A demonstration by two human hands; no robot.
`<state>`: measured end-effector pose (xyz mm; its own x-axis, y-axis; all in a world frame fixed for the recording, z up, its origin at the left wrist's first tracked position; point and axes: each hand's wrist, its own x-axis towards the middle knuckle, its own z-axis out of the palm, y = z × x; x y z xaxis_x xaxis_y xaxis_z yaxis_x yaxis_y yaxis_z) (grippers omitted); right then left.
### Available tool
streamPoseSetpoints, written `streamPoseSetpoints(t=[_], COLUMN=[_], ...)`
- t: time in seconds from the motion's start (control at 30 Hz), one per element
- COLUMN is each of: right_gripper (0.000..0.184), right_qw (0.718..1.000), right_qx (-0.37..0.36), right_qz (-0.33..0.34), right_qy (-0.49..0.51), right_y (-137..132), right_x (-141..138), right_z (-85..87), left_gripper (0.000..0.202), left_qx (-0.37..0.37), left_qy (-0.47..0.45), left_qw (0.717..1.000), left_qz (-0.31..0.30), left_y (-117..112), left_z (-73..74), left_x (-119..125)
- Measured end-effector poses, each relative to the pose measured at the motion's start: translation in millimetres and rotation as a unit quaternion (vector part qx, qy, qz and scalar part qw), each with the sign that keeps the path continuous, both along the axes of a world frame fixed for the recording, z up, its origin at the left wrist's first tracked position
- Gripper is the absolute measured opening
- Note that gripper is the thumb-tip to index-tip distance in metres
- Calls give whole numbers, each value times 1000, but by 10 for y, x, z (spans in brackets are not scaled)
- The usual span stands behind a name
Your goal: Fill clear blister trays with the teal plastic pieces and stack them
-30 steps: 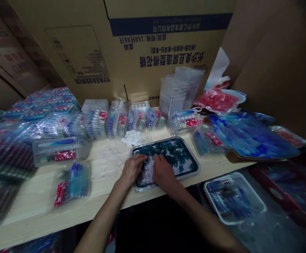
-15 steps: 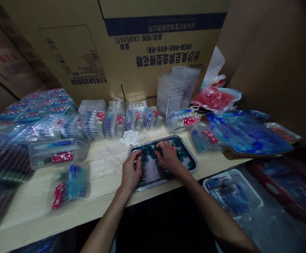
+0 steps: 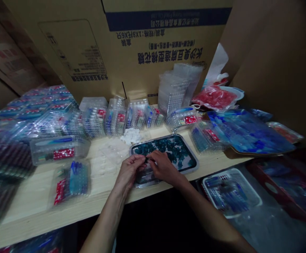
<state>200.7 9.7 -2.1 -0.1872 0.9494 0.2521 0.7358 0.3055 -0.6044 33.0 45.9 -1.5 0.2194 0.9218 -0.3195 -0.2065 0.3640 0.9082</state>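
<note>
A shallow tray [image 3: 194, 168] with a light rim lies on the wooden table, and many small dark teal pieces [image 3: 172, 146] are scattered in it. Over the tray's near left part, my left hand [image 3: 131, 170] pinches with thumb and index finger. My right hand [image 3: 161, 166] meets it there, its fingertips bent together and almost touching the left ones. Between the two sets of fingertips is something small and dark, too small to name. Just beyond the tray's far left corner lies a heap of white bits [image 3: 131, 136].
Stacks of filled clear packs [image 3: 93, 117] line the back by a large cardboard box [image 3: 126, 73]. Empty clear trays [image 3: 172, 91] stand behind. Blue packets [image 3: 250, 131] and a bag of red pieces [image 3: 215, 97] are right. A white basket [image 3: 257, 202] sits below the table edge.
Both hands have drawn together over the tray's near left part; the right hand has come back from the tray's middle. More teal pieces now show. The view has shifted slightly.
</note>
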Motion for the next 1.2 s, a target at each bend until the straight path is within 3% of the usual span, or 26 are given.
streamPoseSetpoints(t=[0.1, 0.17, 0.23, 0.37, 0.5, 0.67, 0.83, 0.93, 1.03, 1.1, 1.2], right_gripper=[42, 40, 33, 28, 22, 24, 31, 29, 26, 26, 26], right_qw=[991, 969, 953, 956, 967, 973, 974, 970, 967, 975, 991], right_qx=[-36, -73, -99, -105, -106, -101, -98, -106, -61, -35, -64], right_qz=[-93, -155, -171, -154, -168, -191, -187, -192, -210, -180, -82], right_qy=[-91, -178, -230, -228, -158, -83, -83, -102, -132, -125, -86], right_y=[52, 99, 141, 187, 216, 267, 281, 237, 149, 87, 17], right_x=[67, 130, 182, 225, 266, 367, 449, 449, 351, 225, 11], right_z=[-17, -48, -90, -150, -170, -202, -178, -115, -56, -43, -74], left_gripper=[25, 18, 14, 16, 18, 15, 15, 25, 34, 35, 30], left_qx=[130, 213, 296, 431, 458, 437, 430, 333, 202, 165, 181], left_qy=[93, 177, 254, 297, 300, 311, 292, 254, 170, 138, 166], left_qw=[986, 961, 921, 847, 829, 842, 852, 907, 964, 976, 969], left_qz=[37, 24, -15, -93, -115, -56, -69, -36, -11, -7, -8], left_y=[62, 91, 107, 123, 106, 40, 32, 55, 95, 120, 131], left_z=[-115, -179, -227, -298, -320, -310, -359, -411, -458, -460, -407], left_x=[-108, -131, -113, -45, -53, -90, -84, -100, -124, -128, -108])
